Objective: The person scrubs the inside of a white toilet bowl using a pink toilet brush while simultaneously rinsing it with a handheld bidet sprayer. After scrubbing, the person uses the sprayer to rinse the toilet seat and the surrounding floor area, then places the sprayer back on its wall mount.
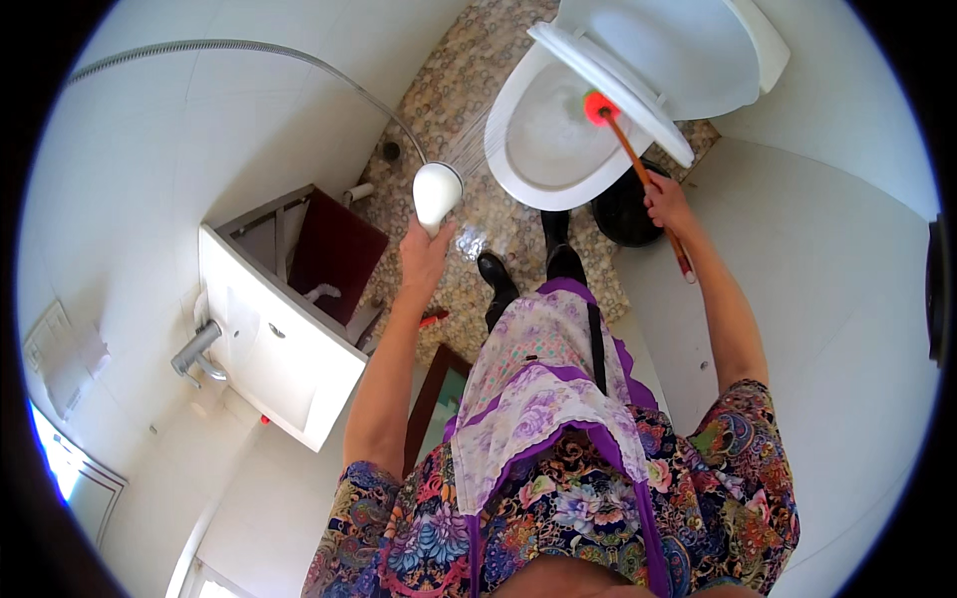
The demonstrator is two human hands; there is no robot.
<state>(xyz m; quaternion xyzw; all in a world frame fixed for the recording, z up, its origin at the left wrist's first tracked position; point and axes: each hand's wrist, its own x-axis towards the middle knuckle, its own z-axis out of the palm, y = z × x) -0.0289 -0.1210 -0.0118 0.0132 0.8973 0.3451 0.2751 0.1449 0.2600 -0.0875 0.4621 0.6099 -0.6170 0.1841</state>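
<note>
My left hand grips the handle of a white shower head, from which thin jets of water spray towards the toilet bowl. A metal shower hose curves away from it to the upper left. My right hand is closed round the long brown handle of a toilet brush. The brush's red head is over the inner right side of the white toilet bowl, beneath the tilted toilet seat. The toilet lid stands raised behind the seat.
A black bin sits right of the bowl. On the left is a white washbasin with a metal tap, above an open cabinet. A red object lies on the wet pebble-patterned floor near my black boots.
</note>
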